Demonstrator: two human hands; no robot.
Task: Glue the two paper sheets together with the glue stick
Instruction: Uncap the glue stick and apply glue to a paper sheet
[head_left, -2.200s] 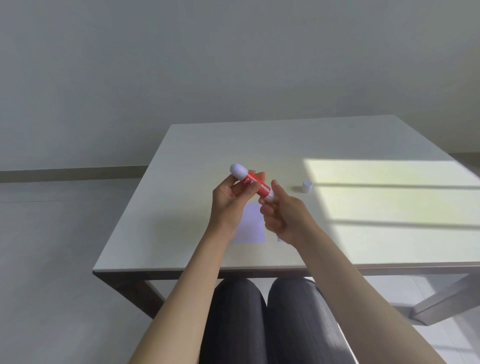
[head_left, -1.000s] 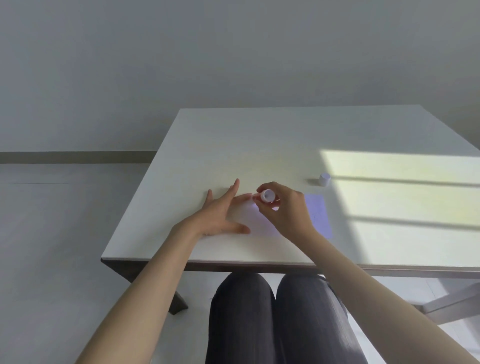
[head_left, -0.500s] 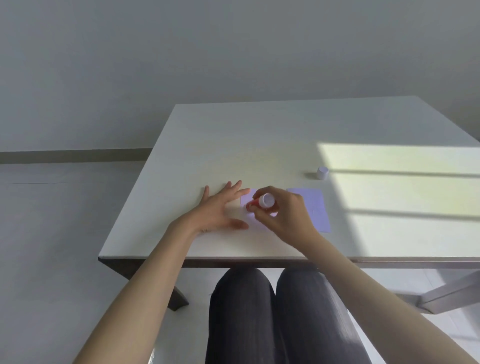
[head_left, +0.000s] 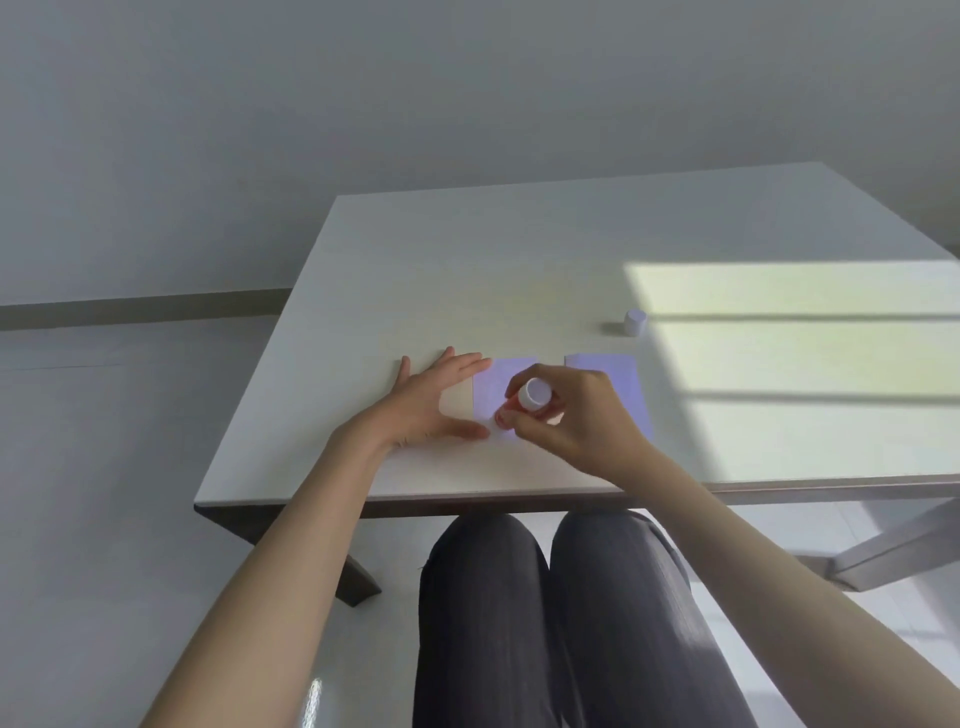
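Two pale lilac paper sheets lie side by side near the table's front edge. My left hand (head_left: 434, 402) rests flat, fingers spread, with fingertips and thumb on the left edge of the left sheet (head_left: 493, 382). My right hand (head_left: 576, 415) grips the red glue stick (head_left: 530, 396), white base up and its tip down on the lower part of that sheet. The right sheet (head_left: 626, 379) is partly hidden behind my right hand. The stick's white cap (head_left: 635, 322) stands apart at the back right.
The white table (head_left: 467, 260) has its front edge just above my knees (head_left: 545, 571). A bright patch of sunlight (head_left: 805, 374) covers the table's right side. A grey wall lies beyond the table and pale floor lies to its left.
My left hand let go of the glue stick and went flat onto the left sheet. My right hand turned the stick tip-down and drew it toward the sheet's near edge.
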